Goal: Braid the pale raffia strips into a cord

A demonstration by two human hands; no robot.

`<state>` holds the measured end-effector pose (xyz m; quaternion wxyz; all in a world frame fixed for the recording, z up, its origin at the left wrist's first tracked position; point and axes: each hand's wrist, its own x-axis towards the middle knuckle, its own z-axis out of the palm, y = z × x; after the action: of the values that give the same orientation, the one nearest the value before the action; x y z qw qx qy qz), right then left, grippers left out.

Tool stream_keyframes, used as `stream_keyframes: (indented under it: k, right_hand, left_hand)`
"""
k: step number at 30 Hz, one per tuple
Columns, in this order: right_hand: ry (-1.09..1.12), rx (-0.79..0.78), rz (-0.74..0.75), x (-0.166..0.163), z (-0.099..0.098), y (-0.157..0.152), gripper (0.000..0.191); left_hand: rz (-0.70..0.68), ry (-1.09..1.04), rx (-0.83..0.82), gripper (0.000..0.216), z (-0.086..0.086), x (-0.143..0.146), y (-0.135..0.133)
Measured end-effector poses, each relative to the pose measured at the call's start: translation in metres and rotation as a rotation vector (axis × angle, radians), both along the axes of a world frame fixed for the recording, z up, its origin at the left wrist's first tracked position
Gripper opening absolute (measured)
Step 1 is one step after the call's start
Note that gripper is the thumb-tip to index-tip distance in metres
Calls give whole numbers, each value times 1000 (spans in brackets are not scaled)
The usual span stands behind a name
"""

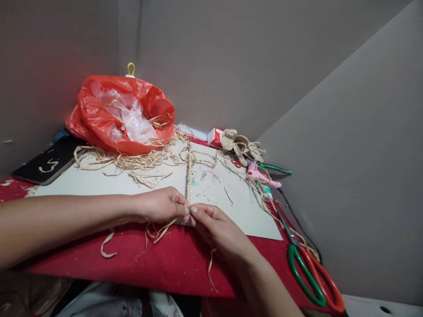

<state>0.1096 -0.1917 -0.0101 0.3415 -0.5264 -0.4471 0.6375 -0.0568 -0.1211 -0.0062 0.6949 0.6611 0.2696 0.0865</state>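
My left hand (167, 204) and my right hand (211, 222) meet at the front edge of a white board (218, 193). Both pinch the near end of a narrow braid of pale raffia (190, 176), which runs straight back across the board. The fingertips almost touch, thumbs on top. Loose raffia strands (161, 232) hang below my left hand, and another strand (210, 268) trails under my right wrist. Exactly how the strands pass between the fingers is hidden.
Behind stands an open red plastic bag (99, 127) with raffia spilling out. At left lies a black slab (46, 163). On the right are woven flower shapes (241, 145), a pink glue gun (261, 174) with a cord, and large scissors (304, 264). Grey walls enclose the red-covered table.
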Motion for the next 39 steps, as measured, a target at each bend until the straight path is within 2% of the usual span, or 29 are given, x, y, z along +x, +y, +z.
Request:
stream_keyframes:
  k: [3,6,8,10,16,18,20,24,28,31,35,37,39]
  right_hand:
    - [147,-104,8,0,-6,0,35]
    - [252,-141,-25,-2,-10,-1,35]
    - [261,-136,-72,-5,-11,-3,34]
    - [231,-111,-135,-10,-12,-5,32]
    - [155,-47,-356,-27,-14,-13,30]
    - [176,-51,-410,-32,-14,-14,33]
    - [219,-75,-431,-37,-13,-15,35]
    - [302,-93,-432,-43,-10,-17,38]
    - [321,-57,-448,-46,-12,-19,38]
    - [335,-53,-452,-44,-15,-20,37]
    - [379,-73,-427,-38,-18,-21,31]
    - [392,-81,-416,-35,-17,-21,28]
    - [394,-91,-398,-32,-16,-20,28]
  left_hand:
    - [-36,90,264,21,3,-1,0]
    - [-9,159,544,19,7,-2,-4]
    - [8,186,640,19,9,-2,-5]
    - [-4,203,600,18,13,-2,-6]
    - [-64,288,198,23,24,-3,-14]
    - [-73,329,90,26,23,-1,-22]
    - [-52,324,64,23,18,0,-30]
    - [77,213,250,13,2,1,-41]
    - [125,181,419,14,-4,3,-44]
    - [127,179,460,16,3,2,-41]
    - [9,267,498,16,22,-8,-24]
    - [96,291,611,20,28,-12,-14]
    - [207,226,693,22,28,-12,-7]
